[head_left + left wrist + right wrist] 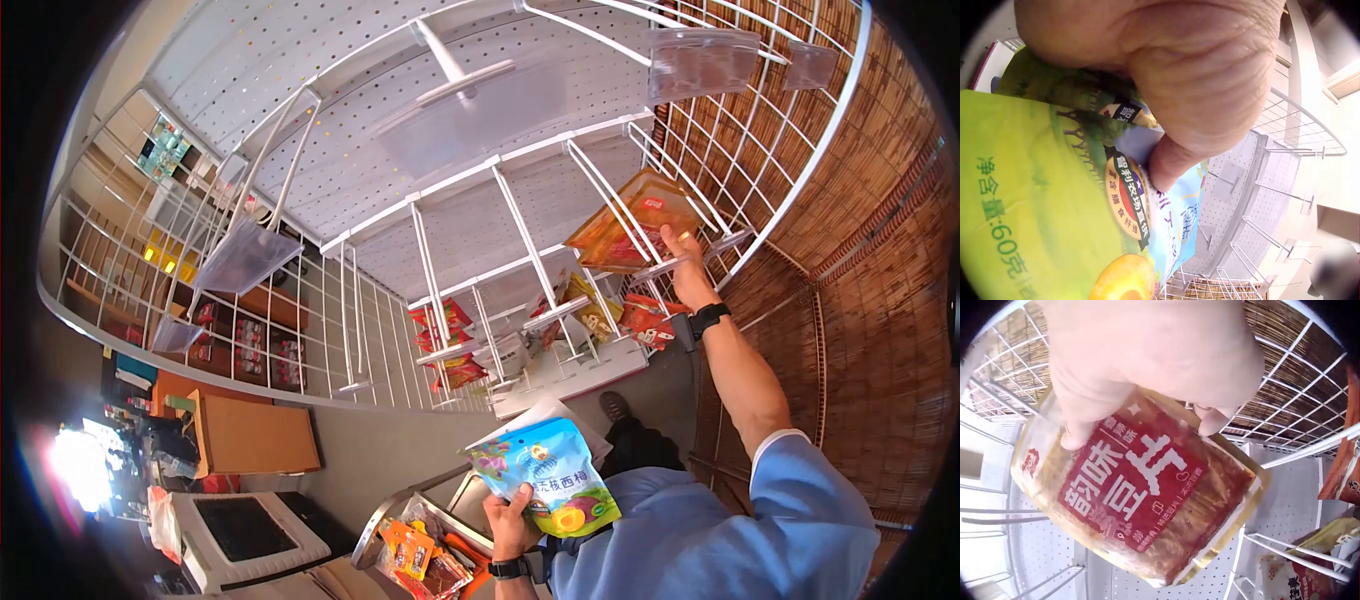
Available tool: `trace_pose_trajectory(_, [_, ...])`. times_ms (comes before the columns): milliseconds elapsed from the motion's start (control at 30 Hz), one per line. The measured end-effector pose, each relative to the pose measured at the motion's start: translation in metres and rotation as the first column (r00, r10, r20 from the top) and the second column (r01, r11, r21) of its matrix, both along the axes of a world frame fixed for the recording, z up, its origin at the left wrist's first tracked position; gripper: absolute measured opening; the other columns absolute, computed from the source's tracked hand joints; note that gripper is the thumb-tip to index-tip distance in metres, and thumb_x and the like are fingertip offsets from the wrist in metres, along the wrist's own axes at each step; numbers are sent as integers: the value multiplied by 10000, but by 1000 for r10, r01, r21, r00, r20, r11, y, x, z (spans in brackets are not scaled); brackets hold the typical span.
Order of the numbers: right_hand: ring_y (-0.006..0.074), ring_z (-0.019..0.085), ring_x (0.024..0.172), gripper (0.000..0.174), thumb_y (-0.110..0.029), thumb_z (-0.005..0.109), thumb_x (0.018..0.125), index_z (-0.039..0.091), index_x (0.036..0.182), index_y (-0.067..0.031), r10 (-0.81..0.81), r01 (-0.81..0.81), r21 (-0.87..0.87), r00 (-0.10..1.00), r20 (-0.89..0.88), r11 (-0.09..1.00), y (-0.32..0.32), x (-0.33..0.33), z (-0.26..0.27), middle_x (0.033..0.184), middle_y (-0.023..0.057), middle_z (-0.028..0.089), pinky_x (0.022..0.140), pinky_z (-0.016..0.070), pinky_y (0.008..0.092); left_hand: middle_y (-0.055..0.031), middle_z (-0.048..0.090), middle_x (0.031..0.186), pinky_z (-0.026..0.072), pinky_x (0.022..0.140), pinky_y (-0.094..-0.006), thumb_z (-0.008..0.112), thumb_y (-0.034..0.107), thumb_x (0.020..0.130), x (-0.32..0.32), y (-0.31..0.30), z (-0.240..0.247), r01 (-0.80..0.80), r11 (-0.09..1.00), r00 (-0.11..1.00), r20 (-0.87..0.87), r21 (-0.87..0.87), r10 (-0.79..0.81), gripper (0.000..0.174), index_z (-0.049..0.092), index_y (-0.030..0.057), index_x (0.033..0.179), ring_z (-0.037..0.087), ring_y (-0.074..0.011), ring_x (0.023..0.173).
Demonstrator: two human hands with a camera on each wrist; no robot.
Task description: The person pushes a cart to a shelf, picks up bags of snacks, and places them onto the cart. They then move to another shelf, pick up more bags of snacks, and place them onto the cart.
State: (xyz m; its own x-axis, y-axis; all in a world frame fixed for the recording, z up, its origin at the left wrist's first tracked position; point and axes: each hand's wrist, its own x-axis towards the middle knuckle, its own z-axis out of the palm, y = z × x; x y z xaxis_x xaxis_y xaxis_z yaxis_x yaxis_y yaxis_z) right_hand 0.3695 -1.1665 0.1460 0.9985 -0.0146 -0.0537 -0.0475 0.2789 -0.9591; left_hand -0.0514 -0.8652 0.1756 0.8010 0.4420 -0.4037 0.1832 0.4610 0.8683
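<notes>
My right hand [688, 268] is raised to the white pegboard rack and grips an orange snack packet [630, 228] with a red label [1132, 487], held against the wire hooks [610, 210] at the rack's right side. Its fingers [1079, 428] curl over the packet's top edge. My left hand [512, 520] is low, near my chest, and holds a blue and green fruit snack pouch [545, 478]; the thumb [1172, 159] presses on the pouch [1054, 206] front.
More red and yellow packets [450, 345] hang on lower hooks of the rack [480, 200]. A shopping cart [400, 505] with orange packets [415, 550] stands below my left hand. A woven reed wall [860, 260] is behind a wire grid on the right. A cardboard box [255, 435] sits at left.
</notes>
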Motion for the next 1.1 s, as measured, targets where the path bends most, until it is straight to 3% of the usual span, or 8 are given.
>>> trace_pose_trajectory(133, [162,576,1194,553,-243,788,908,560,1363,-26,-163,162,13,986,38,987,8,-19,7,1302,50,637,1049,431,327,-95,714,1083,550,878,-367,691,48,919,4,-6,12,-8,994,1000,11,-113,9,258,660,-63,1151,680,-183,935])
trace_pose_trajectory(267, [151,639,1053,475,-185,761,911,594,1319,-10,-201,199,37,976,87,979,-2,-35,1,1202,70,675,951,498,316,-87,714,1086,550,877,-360,686,40,926,5,-7,14,-11,989,1000,17,-144,14,249,659,-57,1154,676,-177,951])
trace_pose_trajectory(300, [138,647,1026,423,-170,728,928,606,1294,3,-186,185,-19,979,-80,982,-1,-52,31,1182,64,678,895,524,301,-83,715,1083,549,874,-355,682,40,930,5,-6,10,1,993,1000,12,-122,1,241,662,-54,1151,676,-174,948])
trace_pose_trajectory(367, [148,673,990,360,-201,679,958,630,1261,-14,-143,136,122,988,49,983,-6,-63,34,1154,49,690,874,545,319,-80,718,1080,549,863,-343,680,46,938,6,-5,9,-4,993,1000,22,-114,7,223,672,-47,1140,676,-167,936])
trace_pose_trajectory(600, [208,630,1168,492,-136,639,912,518,1375,-21,-124,129,351,992,-36,927,-26,-135,37,1285,92,635,1009,508,379,-52,741,1026,540,827,-301,720,102,931,14,0,3,50,992,999,-15,-118,-52,222,712,-25,1112,676,-127,893])
trace_pose_trajectory(733, [213,624,1128,492,-109,636,860,544,1333,-12,-167,160,212,986,14,964,-42,-179,16,1259,82,632,1004,479,359,-54,743,1037,538,836,-296,720,109,932,19,2,1,57,988,998,6,-146,-57,232,710,-21,1124,681,-129,894])
trace_pose_trajectory(833, [186,627,1061,473,-138,698,847,579,1279,12,42,-44,-230,999,-12,972,-44,-204,-6,1174,68,655,954,485,333,-64,740,1064,538,851,-306,720,131,935,24,3,-1,78,974,995,83,-214,-62,262,699,-20,1148,683,-139,916])
trace_pose_trajectory(1100, [161,644,942,386,-171,726,843,639,1180,-3,425,-452,-169,888,-174,876,43,-235,22,1047,35,681,844,515,317,-29,717,1036,531,843,-287,702,139,953,27,1,1,156,936,983,137,-315,-118,235,687,-4,1139,663,-108,915])
